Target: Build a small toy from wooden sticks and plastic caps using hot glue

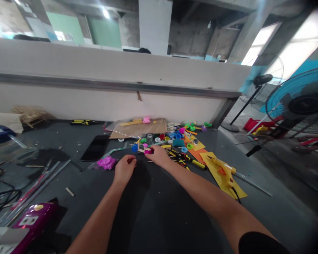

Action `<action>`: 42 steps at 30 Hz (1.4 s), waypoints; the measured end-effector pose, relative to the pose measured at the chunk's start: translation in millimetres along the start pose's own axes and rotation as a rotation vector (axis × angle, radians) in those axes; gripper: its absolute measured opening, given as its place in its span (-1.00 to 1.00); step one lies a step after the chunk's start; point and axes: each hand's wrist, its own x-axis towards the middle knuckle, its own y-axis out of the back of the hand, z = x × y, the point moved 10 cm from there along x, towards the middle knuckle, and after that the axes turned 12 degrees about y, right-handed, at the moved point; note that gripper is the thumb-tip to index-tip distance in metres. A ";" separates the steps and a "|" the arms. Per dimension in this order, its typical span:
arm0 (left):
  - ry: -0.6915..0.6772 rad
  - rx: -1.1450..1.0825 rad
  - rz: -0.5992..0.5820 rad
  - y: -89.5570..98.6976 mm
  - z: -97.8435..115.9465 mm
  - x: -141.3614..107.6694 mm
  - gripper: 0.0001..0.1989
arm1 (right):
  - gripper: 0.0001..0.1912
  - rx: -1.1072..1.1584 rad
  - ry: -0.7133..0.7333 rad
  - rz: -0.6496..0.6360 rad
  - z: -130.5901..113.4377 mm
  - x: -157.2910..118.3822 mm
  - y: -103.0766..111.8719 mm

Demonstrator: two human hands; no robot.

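In the middle of the dark table, my right hand (pixel 159 155) pinches a small magenta piece (pixel 147 151). Pale wooden sticks (pixel 140 146) and a blue ball (pixel 134 147) show just left of it; whether they are joined to it I cannot tell. My left hand (pixel 125 170) is a short way to the left and nearer me, fingers curled and pressed together. Anything between those fingertips is hidden or too small to name. A lump of bright purple clay (pixel 106 162) lies on clear wrap beside my left hand.
Beyond my hands are a black phone (pixel 95 147), cardboard (pixel 137 129) and several coloured caps (pixel 178 135). Pliers (pixel 182 158) and a yellow glue gun (pixel 221 165) lie to the right. Tubes (pixel 39 187) and a purple-magenta box (pixel 33 224) occupy the left. A fan (pixel 304 104) stands at right.
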 end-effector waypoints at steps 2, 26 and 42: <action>0.013 -0.134 -0.056 -9.7 2.2 -6.9 -0.81 | -0.74 0.034 -0.035 0.010 1.3 -6.3 3.8; 0.297 -1.080 -0.382 -44.9 11.8 -31.0 -0.92 | -0.67 0.324 -0.261 0.329 24.1 -101.4 118.4; 0.301 -1.054 -0.506 -75.9 23.3 -42.9 -0.89 | -0.75 -0.078 -1.136 0.132 190.4 -279.8 192.8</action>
